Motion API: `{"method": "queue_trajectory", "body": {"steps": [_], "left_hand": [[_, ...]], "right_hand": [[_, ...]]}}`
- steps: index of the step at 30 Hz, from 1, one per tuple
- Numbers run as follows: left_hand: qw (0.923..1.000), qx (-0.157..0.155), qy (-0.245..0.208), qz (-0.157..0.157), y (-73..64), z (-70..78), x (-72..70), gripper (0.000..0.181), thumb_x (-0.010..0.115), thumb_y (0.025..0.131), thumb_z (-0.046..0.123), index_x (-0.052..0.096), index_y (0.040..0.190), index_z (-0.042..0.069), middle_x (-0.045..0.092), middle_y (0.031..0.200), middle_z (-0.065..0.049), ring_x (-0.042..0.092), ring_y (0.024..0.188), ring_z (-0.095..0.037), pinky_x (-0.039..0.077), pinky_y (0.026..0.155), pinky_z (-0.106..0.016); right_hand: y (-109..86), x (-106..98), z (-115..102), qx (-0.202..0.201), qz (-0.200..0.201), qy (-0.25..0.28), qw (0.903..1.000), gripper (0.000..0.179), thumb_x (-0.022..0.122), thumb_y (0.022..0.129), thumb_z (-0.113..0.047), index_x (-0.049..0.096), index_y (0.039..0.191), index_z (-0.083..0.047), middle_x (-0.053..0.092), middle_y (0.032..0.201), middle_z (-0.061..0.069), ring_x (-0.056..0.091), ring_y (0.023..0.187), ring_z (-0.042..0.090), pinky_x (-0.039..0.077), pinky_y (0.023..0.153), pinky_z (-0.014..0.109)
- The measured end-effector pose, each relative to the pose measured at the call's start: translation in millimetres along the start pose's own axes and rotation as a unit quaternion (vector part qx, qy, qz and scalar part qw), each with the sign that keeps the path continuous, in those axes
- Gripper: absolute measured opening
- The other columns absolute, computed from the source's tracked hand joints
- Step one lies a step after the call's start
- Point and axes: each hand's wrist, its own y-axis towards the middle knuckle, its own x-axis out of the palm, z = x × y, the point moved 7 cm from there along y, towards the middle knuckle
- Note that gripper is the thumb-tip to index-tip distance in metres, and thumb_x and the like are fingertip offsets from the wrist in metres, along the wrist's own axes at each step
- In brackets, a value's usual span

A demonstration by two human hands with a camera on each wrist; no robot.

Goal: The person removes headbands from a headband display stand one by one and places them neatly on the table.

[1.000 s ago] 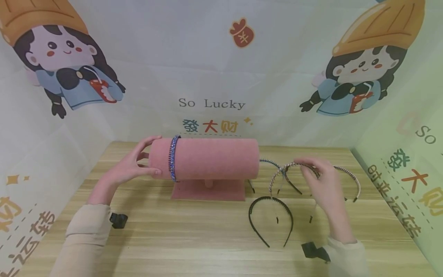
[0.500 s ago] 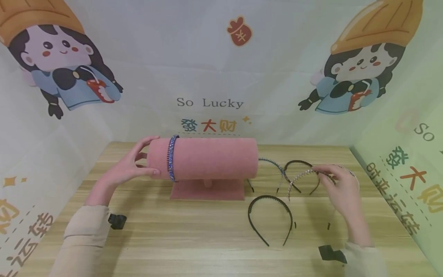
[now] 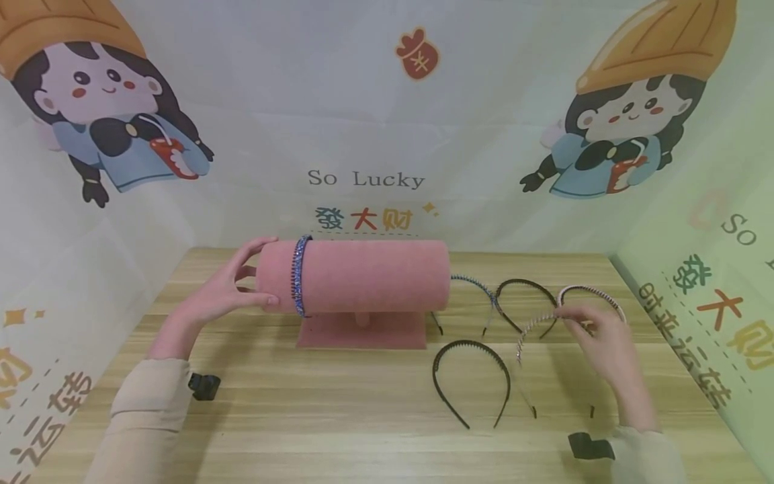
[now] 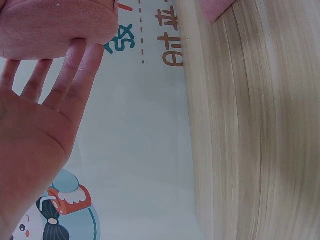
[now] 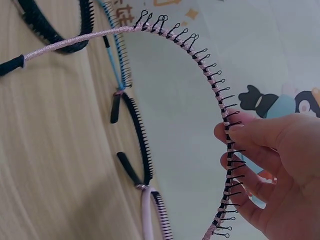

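A pink velvet roll stand (image 3: 363, 275) stands mid-table with a blue rhinestone headband (image 3: 298, 275) round its left part. My left hand (image 3: 226, 292) rests on the roll's left end (image 4: 55, 25) with straight fingers (image 4: 75, 75). My right hand (image 3: 595, 333) pinches a thin pale beaded headband (image 3: 535, 325) by its arch and holds it off the table, right of the stand. In the right wrist view that headband (image 5: 200, 52) shows wire loops along its inner edge, with thumb and fingers (image 5: 260, 145) closed on it.
A black headband (image 3: 471, 383) lies in front of the stand's right end. A blue one (image 3: 478, 286), a dark one (image 3: 526, 292) and a pink-and-white one (image 3: 595, 296) lie behind. Printed backdrop walls enclose the wooden table (image 3: 338, 417) on three sides.
My right hand has carried the pale headband rightward and nearer, away from the other headbands behind. The left hand stays on the roll's end.
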Motion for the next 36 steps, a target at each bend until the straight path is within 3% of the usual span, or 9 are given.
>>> {"method": "queue_trajectory", "body": {"steps": [6,12,15,28,36], "left_hand": [[1.0,-0.002,0.002,0.0,-0.2,0.0,0.3,0.092,0.074,0.088,0.015,0.016,0.157,0.034,0.021,0.16,-0.004,0.052,0.115,-0.013,0.055,0.089,-0.034],[1.0,-0.004,0.003,0.002,0.2,0.3,0.6,0.093,0.075,0.088,0.016,0.016,0.157,0.035,0.02,0.16,-0.004,0.052,0.114,-0.013,0.055,0.088,-0.034],[1.0,-0.004,0.003,0.003,0.3,0.1,0.6,0.093,0.075,0.088,0.016,0.016,0.156,0.036,0.02,0.16,-0.004,0.052,0.114,-0.013,0.055,0.088,-0.034],[0.9999,-0.008,0.007,0.003,-0.2,0.3,0.3,0.093,0.075,0.087,0.016,0.016,0.156,0.036,0.02,0.16,-0.004,0.051,0.115,-0.014,0.054,0.089,-0.035],[0.9999,-0.009,0.011,0.004,-0.2,0.6,0.3,0.093,0.075,0.087,0.017,0.016,0.156,0.038,0.021,0.16,-0.003,0.051,0.116,-0.015,0.054,0.09,-0.035]], "right_hand": [[-2.9,11,13,0.006,-0.055,0.01,0.9984,0.02,0.063,0.092,-0.001,0.073,0.109,-0.005,0.074,0.108,0.018,0.065,0.085,0.005,0.05,0.072,0.013],[-5.7,21,26,0.004,-0.109,0.027,0.9937,0.023,0.063,0.092,0.0,0.072,0.112,-0.007,0.072,0.115,0.018,0.054,0.089,-0.012,0.052,0.073,0.016],[-6.0,26,32,-0.005,-0.126,0.033,0.9914,0.023,0.064,0.091,-0.001,0.073,0.112,-0.007,0.072,0.115,0.017,0.053,0.089,-0.014,0.052,0.074,0.016],[-3.9,40,43,-0.045,-0.168,0.049,0.9834,0.027,0.067,0.085,0.007,0.072,0.108,-0.004,0.074,0.108,0.016,0.061,0.091,-0.005,0.056,0.075,0.019],[-1.8,48,49,-0.042,-0.186,0.02,0.9815,0.021,0.069,0.085,0.002,0.075,0.102,-0.008,0.075,0.106,0.014,0.069,0.085,0.016,0.054,0.073,0.021]]}}
